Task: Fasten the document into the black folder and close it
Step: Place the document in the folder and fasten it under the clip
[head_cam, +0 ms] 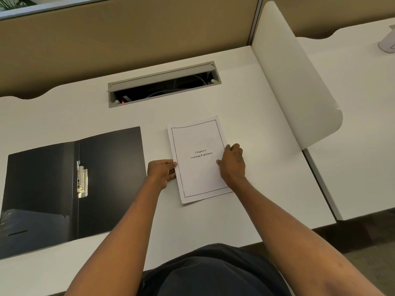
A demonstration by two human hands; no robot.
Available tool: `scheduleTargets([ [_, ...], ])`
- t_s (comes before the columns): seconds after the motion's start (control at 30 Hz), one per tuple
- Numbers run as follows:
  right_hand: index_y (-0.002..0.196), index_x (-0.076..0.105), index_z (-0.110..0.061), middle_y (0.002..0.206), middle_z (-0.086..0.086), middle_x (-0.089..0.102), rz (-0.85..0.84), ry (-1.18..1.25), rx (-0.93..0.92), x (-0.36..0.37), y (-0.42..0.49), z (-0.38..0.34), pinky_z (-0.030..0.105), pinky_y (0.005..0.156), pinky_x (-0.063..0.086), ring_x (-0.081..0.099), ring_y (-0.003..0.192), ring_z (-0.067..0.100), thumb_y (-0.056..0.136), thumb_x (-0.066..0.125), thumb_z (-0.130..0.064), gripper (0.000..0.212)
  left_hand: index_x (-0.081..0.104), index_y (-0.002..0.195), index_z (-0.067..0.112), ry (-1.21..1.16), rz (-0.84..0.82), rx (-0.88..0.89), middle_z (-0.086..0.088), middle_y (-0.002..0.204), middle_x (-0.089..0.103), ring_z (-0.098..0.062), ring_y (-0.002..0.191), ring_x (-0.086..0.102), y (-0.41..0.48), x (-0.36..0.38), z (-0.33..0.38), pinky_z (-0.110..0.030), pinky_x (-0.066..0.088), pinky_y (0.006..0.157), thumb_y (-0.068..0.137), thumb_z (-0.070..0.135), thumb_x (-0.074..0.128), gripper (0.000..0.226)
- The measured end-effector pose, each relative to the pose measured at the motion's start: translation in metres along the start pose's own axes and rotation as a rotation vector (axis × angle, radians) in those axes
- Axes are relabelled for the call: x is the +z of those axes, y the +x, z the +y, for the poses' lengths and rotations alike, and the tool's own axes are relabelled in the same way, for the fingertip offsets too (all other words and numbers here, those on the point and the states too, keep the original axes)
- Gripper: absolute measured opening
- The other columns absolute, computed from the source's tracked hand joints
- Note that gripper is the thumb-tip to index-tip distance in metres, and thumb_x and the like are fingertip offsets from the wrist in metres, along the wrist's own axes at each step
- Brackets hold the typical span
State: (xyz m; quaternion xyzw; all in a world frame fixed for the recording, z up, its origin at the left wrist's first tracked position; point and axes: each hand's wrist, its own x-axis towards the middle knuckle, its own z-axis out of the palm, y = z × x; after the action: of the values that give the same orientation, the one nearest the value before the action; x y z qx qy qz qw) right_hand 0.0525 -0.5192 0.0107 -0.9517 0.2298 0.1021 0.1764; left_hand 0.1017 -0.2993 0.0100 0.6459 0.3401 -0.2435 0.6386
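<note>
A black folder (106, 178) lies open and flat on the left of the white desk, with a metal spring clip (82, 180) along its spine. To its right lies a white document (197, 146), a stapled stack with a bordered title page. My left hand (161, 173) grips the document's left edge, fingers curled onto it. Across the page, my right hand (233, 164) holds the right edge, thumb resting on the page. The document lies on the desk, apart from the folder.
A grey cable tray (164, 82) with its lid open is set into the white desk (245, 210) behind the document. A white divider panel (295, 82) stands at the right. Beyond it, another desk holds a white object (388, 42).
</note>
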Motion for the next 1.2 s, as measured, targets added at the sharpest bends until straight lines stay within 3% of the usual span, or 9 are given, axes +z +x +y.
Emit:
scheduleTargets([
  [0.47, 0.146, 0.046, -0.001, 0.141, 0.017, 0.052, -0.078, 0.464, 0.14, -0.024, 0.01, 0.008, 0.042, 0.108, 0.045, 0.052, 0.132, 0.032, 0.097, 0.066, -0.036, 0.063, 0.069, 0.109, -0.004, -0.12, -0.115, 0.006, -0.015, 0.099, 0.074, -0.023, 0.085, 0.074, 0.008, -0.033, -0.004, -0.025, 0.063, 0.059, 0.09, -0.006, 0.072, 0.019],
  [0.53, 0.127, 0.06, 0.001, 0.116, 0.013, 0.063, -0.108, 0.579, 0.154, -0.024, 0.01, 0.003, 0.037, 0.094, 0.048, 0.06, 0.109, 0.027, 0.096, 0.067, -0.032, 0.045, 0.069, 0.104, -0.002, -0.131, -0.125, -0.004, -0.014, 0.099, 0.075, -0.023, 0.085, 0.075, 0.009, -0.043, -0.002, -0.025, 0.063, 0.06, 0.091, -0.006, 0.071, 0.014],
  [0.6, 0.089, 0.059, 0.007, 0.082, 0.01, 0.047, -0.164, 0.743, 0.156, -0.022, 0.006, -0.005, 0.033, 0.07, 0.038, 0.045, 0.076, 0.021, 0.095, 0.067, -0.023, 0.031, 0.07, 0.1, 0.001, -0.135, -0.13, -0.009, -0.012, 0.096, 0.077, -0.021, 0.08, 0.078, 0.009, -0.056, 0.001, -0.025, 0.063, 0.061, 0.09, -0.005, 0.072, 0.012],
  [0.7, 0.085, 0.05, 0.021, 0.08, 0.006, 0.04, -0.247, 0.885, 0.137, -0.019, -0.003, -0.023, 0.035, 0.069, 0.027, 0.033, 0.074, 0.022, 0.091, 0.068, -0.011, 0.037, 0.071, 0.098, 0.004, -0.133, -0.123, 0.008, -0.01, 0.093, 0.079, -0.017, 0.075, 0.08, 0.009, -0.083, 0.007, -0.026, 0.063, 0.062, 0.089, -0.004, 0.073, 0.013],
  [0.83, 0.067, 0.035, -0.003, 0.071, 0.006, 0.02, -0.297, 0.869, 0.029, -0.013, -0.02, -0.061, 0.032, 0.06, 0.014, 0.016, 0.066, 0.02, 0.092, 0.069, -0.009, 0.043, 0.071, 0.099, 0.001, -0.141, -0.096, 0.048, -0.012, 0.094, 0.079, -0.017, 0.075, 0.08, 0.005, -0.13, 0.013, -0.025, 0.064, 0.063, 0.09, -0.004, 0.072, 0.011],
  [0.97, 0.072, 0.044, -0.002, 0.078, 0.011, 0.024, -0.403, 0.915, 0.028, 0.004, -0.037, -0.104, 0.041, 0.07, 0.022, 0.02, 0.076, 0.036, 0.094, 0.068, -0.008, 0.033, 0.073, 0.097, 0.005, -0.123, -0.052, 0.048, -0.005, 0.085, 0.081, -0.019, 0.08, 0.08, 0.003, -0.185, 0.017, -0.027, 0.064, 0.062, 0.089, -0.004, 0.073, 0.012],
  [1.03, 0.072, 0.044, 0.005, 0.075, 0.011, 0.029, -0.449, 0.925, 0.031, 0.013, -0.045, -0.124, 0.041, 0.069, 0.028, 0.027, 0.075, 0.031, 0.094, 0.067, -0.008, 0.035, 0.074, 0.099, 0.006, -0.108, -0.03, 0.052, -0.006, 0.09, 0.081, -0.021, 0.087, 0.08, 0.006, -0.212, 0.018, -0.028, 0.064, 0.064, 0.089, -0.003, 0.073, 0.013],
  [1.1, 0.085, 0.05, 0.021, 0.082, 0.013, 0.046, -0.484, 0.948, 0.048, 0.022, -0.052, -0.142, 0.043, 0.072, 0.046, 0.043, 0.077, 0.026, 0.095, 0.067, -0.008, 0.035, 0.074, 0.101, 0.007, -0.08, -0.017, 0.066, -0.007, 0.095, 0.081, -0.022, 0.092, 0.079, 0.008, -0.237, 0.018, -0.027, 0.064, 0.065, 0.089, -0.002, 0.073, 0.015],
  [1.2, 0.089, 0.057, 0.018, 0.088, 0.016, 0.057, -0.501, 0.974, 0.061, 0.036, -0.062, -0.167, 0.043, 0.086, 0.057, 0.056, 0.083, 0.025, 0.095, 0.067, -0.006, 0.027, 0.073, 0.106, 0.008, -0.014, -0.001, 0.086, -0.01, 0.108, 0.077, -0.023, 0.099, 0.077, 0.012, -0.269, 0.017, -0.028, 0.064, 0.072, 0.09, 0.001, 0.073, 0.017],
])
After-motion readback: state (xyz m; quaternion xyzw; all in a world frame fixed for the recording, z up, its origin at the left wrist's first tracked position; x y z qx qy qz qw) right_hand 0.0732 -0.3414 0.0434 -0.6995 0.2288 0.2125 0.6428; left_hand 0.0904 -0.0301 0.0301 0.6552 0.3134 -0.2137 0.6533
